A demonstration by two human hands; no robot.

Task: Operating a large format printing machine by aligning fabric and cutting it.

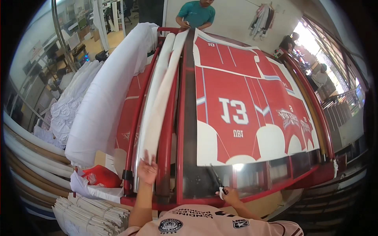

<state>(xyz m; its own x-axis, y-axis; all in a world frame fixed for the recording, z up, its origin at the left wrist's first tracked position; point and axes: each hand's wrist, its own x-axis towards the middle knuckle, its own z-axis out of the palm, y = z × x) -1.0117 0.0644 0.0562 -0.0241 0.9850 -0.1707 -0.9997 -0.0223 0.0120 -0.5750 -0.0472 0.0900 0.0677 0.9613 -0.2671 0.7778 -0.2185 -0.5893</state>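
My left hand (148,170) is raised with its fingers spread apart at the near end of a long pale paper roll (160,110), which lies lengthwise beside a second white roll on a red-framed machine; whether it touches the roll I cannot tell. My right hand (229,195) grips black scissors with a white handle (219,183), their blades pointing away from me over the dark, glossy machine bed (199,181). Beyond the blade tips lie large printed sheets (248,94) of red garment panels with white borders and markings.
A thick white fabric roll (96,106) and heaped white cloth (69,106) fill the left, above stacked tubes (33,173) and folded paper bundles (88,212). A person in teal (195,15) stands at the far end. Two other people (288,42) are at the right beside the bright opening.
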